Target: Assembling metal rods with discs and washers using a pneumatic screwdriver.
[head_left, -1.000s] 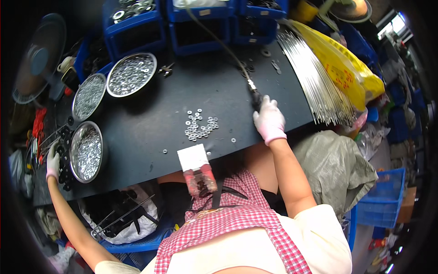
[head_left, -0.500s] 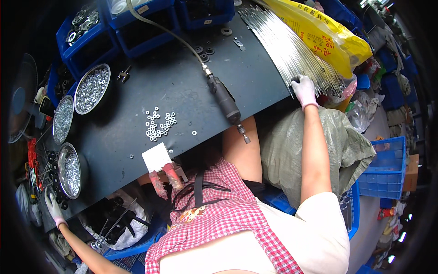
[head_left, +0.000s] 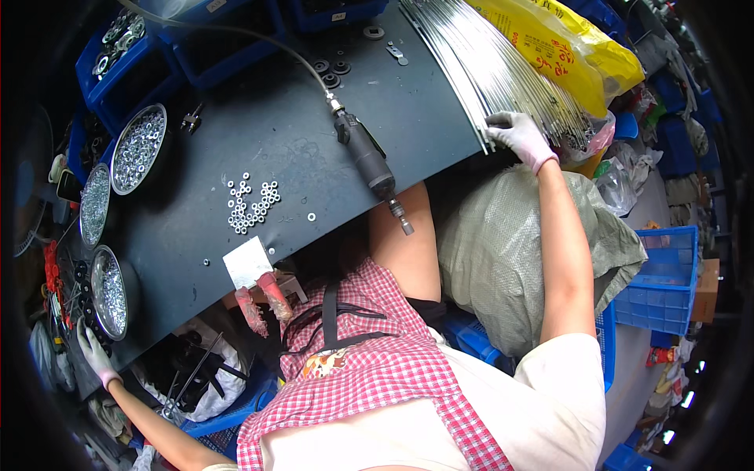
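Note:
My right hand (head_left: 521,140), in a white glove, is at the near ends of a large bundle of thin metal rods (head_left: 503,67) on the right of the table. Its thumb and fingers close on a rod at the bundle's left edge. At the far left, my left hand (head_left: 96,357), also gloved, reaches over the table's edge with its fingers stretched out. Beside those fingers lie several black round parts (head_left: 82,289). A steel bowl (head_left: 96,294) of small metal pieces stands just right of them.
A black air screwdriver (head_left: 365,157) with a hose lies mid-table. Small nuts (head_left: 253,210) are scattered near a white block (head_left: 247,263) at the front edge. Blue bins (head_left: 133,82) line the back. A yellow bag (head_left: 565,55) and a grey-green sack (head_left: 503,259) sit at right.
My right hand has shifted left along the rod ends and now closes on one there. My left hand stays by the black parts. The whole view has moved slightly.

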Demonstrator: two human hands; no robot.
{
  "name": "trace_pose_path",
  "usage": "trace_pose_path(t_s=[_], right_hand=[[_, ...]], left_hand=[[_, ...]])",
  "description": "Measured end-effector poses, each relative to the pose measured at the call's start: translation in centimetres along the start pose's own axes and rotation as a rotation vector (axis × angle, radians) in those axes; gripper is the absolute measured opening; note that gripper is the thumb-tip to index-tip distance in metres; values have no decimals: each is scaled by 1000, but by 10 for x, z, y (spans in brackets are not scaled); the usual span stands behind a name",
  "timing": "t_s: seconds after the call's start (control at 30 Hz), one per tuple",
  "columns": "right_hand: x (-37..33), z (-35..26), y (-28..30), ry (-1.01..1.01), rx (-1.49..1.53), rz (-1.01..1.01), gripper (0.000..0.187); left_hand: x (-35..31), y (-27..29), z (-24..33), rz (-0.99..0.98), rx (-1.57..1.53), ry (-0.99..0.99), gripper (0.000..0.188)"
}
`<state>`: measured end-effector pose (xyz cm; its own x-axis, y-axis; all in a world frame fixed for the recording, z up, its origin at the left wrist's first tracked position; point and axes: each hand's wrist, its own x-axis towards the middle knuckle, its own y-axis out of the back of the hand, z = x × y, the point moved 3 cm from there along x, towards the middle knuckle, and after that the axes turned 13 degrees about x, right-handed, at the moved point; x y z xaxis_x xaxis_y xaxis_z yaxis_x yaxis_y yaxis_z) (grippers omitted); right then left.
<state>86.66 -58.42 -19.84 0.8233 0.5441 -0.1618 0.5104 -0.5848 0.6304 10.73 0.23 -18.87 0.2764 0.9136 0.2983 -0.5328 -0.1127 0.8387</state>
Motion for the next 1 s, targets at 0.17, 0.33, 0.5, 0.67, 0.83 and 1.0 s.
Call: trace_pose_path(t_s=[0.17, 0.33, 0.5, 0.67, 0.83, 1.0], right_hand=[[1, 1, 0, 99, -408, 206, 23], [5, -7, -8, 162, -433, 300, 20], [8, -45, -59, 276, -135, 144, 24], [38, -92, -128, 665, -286, -72, 26], [54, -86, -116, 657, -367, -229, 33], [54, -89, -95, 576, -518, -346, 34]], left_hand=[[7, -10, 45, 27, 157, -123, 39], [3, 6, 49, 39, 125, -117, 38], [-5, 1, 91, 88, -6, -106, 38], [-8, -9, 159, 119, 43, -262, 36], [-26, -18, 195, 85, 79, -386, 34], [-38, -14, 170, 66, 52, -326, 33]])
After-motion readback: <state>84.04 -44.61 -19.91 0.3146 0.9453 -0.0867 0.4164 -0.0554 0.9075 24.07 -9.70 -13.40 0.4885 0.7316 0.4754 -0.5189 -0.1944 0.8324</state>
